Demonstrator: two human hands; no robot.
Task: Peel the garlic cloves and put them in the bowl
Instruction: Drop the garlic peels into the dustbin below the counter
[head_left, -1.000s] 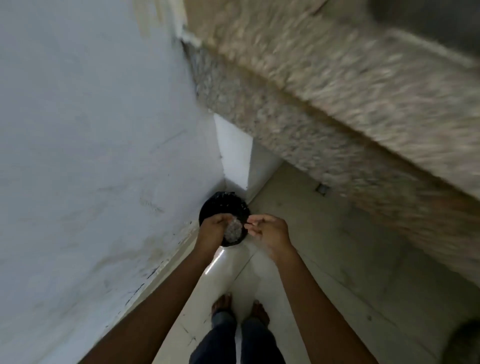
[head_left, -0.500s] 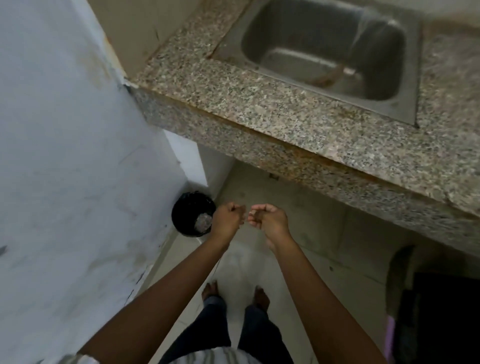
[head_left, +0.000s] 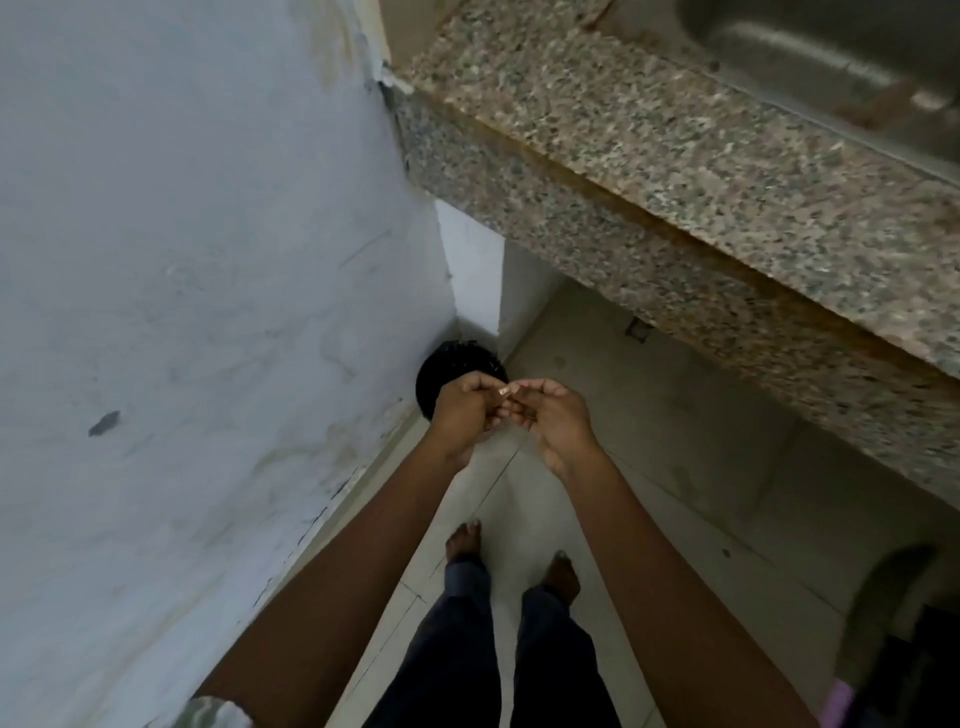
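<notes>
Both grips have drifted over the bin (head_left: 441, 370) since half a second ago; back then it sat clear to their left, and now they cover its near side. My view has swung too, so the sink (head_left: 831, 57) has slid almost out at the top right and more of the wall (head_left: 182, 260) fills the left.

Left grip (head_left: 464, 413) and right grip (head_left: 560, 422) have closed the gap between them, and their curled fingertips now meet. Pinched between them is a pale bit (head_left: 503, 391), held in the air above the bin's rim (clove or skin, I cannot tell at this size). It looks slightly longer across the view than along it, one end toward each grip, but it is too small for me to say which way it points.

Beyond the grips the granite table (head_left: 675, 156) runs from top centre down to the right edge. Below them, bare feet (head_left: 462, 540) stand on the tiled floor (head_left: 649, 441).
</notes>
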